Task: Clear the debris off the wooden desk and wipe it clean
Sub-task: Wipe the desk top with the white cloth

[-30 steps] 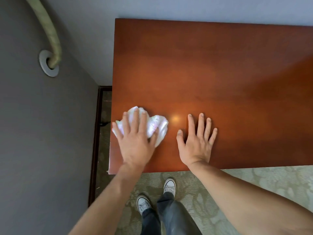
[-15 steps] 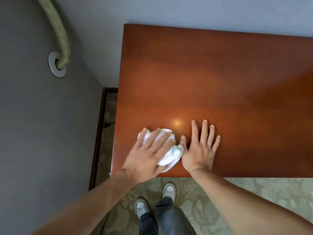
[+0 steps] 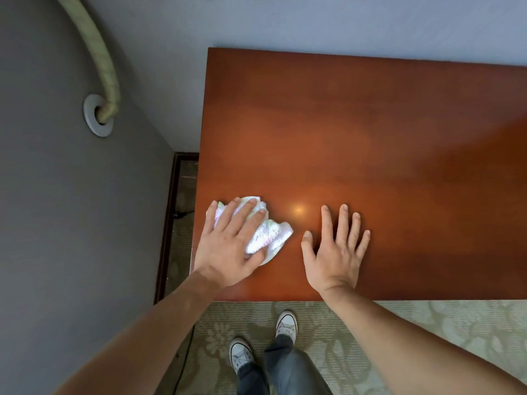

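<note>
Cloth [image 3: 266, 236], white and crumpled, lies at the near left corner of the wooden bench [image 3: 370, 132]. Left hand [image 3: 231, 246] presses it flat with straight, spread fingers. Right hand [image 3: 336, 252] rests palm-down just to its right, fingers spread, apart from the cloth.

bare forearms, grey jeans [image 3: 288, 372], white sneakers [image 3: 286, 326] (laced).

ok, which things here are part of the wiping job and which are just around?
In the job:
- white cloth
- left hand, pressing the cloth
- wooden desk
- right hand, flat on the desk

Just around:
- green hose into the wall
- patterned carpet
- shoes
</note>
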Demonstrator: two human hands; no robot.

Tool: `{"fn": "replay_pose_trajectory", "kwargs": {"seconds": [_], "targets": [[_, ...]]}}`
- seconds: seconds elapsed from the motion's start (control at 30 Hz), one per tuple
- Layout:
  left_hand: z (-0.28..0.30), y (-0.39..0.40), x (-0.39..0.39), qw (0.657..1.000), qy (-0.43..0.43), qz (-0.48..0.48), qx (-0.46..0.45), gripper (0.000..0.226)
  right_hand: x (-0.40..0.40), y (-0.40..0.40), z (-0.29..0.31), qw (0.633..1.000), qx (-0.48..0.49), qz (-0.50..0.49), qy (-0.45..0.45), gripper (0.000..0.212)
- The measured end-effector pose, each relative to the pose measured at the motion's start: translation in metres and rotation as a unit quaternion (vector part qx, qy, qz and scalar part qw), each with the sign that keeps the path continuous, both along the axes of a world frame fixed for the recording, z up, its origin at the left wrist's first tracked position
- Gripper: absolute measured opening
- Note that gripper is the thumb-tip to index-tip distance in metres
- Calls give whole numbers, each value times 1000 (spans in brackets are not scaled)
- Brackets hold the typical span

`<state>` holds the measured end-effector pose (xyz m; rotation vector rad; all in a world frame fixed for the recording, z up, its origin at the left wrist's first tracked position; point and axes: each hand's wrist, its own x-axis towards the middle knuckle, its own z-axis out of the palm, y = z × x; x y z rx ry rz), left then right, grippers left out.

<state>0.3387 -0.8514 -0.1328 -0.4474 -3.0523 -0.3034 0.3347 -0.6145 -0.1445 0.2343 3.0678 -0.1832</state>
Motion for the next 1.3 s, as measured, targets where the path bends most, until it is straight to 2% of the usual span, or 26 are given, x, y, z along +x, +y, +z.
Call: {"fn": "replay_pose_trajectory", "kwargs": {"seconds": [0.17,0.27,0.4,0.63,0.7,0.8,0.83,0.87,0.93,1.0,1.03,1.07,1.17,1.2,1.23,1.3], "targets": [[2,-2,-1,1000,-3,-3,9,65,-5,0,6,1000,15,19,17,66],[1,-1,-1,1000,-5,1,6,66,-53,4,19,998,25,43,39,62],[-1,-3,-2,1000,6,3,18,66,-111,-6,17,994,21,83,-68,76],[-4,0,0,1000,19,14,11,63,-111,-8,10,997,11,57,-50,76],[0,10,-9,997,13,71,-2,62,-112,-8,11,997,8,59,-50,77],[14,47,-46,962,-33,271,-5,65,-111,-9,10,997,8,55,-51,77],[16,58,-58,956,-40,290,-3,67,-111,-8,10,997,5,53,-49,77],[16,64,-66,964,-28,264,1,66,-112,-8,10,997,8,54,-46,77],[9,54,-72,995,13,94,27,62,-113,-6,8,997,14,60,-51,77],[5,23,-73,994,65,-79,23,60,-113,-4,6,997,15,64,-51,76],[2,4,-79,991,69,-111,2,61,-113,-4,6,997,13,62,-49,76],[0,-11,-86,994,65,-90,-18,63,-113,-5,6,997,9,58,-47,76],[0,-21,-102,987,39,155,-20,64,-114,-7,6,998,-2,50,-44,76],[1,-13,-102,985,32,171,-19,65,-114,-7,6,998,-3,50,-42,76],[0,-5,-98,993,30,114,-14,66,-114,-7,6,998,-1,52,-41,76],[-2,3,-88,994,39,-101,-20,68,-114,-5,5,997,7,59,-44,77]]}}
